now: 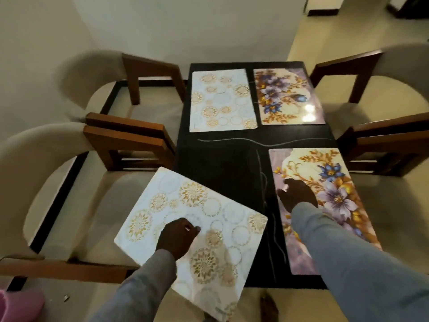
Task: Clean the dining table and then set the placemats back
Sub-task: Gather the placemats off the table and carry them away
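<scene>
The left hand [177,237] held a tilted circle-patterned placemat [192,235] over the dark desk [232,173]'s near-left corner, fingers closed on it. The right hand [297,194] lay flat, fingers spread, on the floral placemat [334,182].

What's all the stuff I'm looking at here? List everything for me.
Table: one, black, centre.
Circle-pattern placemats: two, white and gold; one far left on table, one near left, askew, overhanging the edge.
Floral placemats: two, purple and blue; far right, near right.
Chairs: four, beige with brown wood, two each side.
Pink object: one, bottom-left corner, unclear.
Left hand: on the askew placemat.
Right hand: on the near floral placemat.
</scene>
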